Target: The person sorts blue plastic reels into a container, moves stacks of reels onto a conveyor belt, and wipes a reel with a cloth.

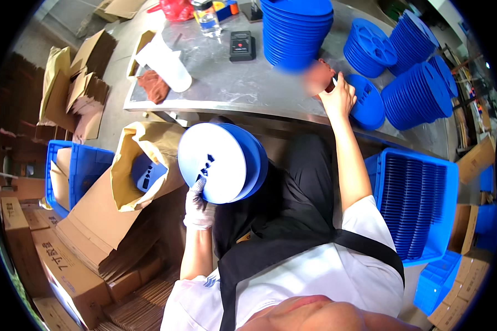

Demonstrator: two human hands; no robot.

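Observation:
My left hand (pixel 198 207), in a pale glove with dark fingers, is closed on the lower edge of several round blue plastic discs (pixel 222 171). They are fanned out over my lap, and the front one looks pale in the light and has small cut-outs. My right hand (pixel 338 99) is bare and reaches over the table's front edge. Its fingers are bent around something small that I cannot make out, beside a blurred reddish patch. Close to its right, a blue disc (pixel 366 102) lies on the metal table (pixel 232 91).
Tall stacks of blue discs (pixel 297 33) and ribbed blue reels (pixel 417 95) stand on the table. A blue crate (pixel 449 209) packed with discs is at my right. An open paper sack (pixel 149 132) with a blue disc inside stands left, by cartons (pixel 66 270) and another blue crate (pixel 94 165).

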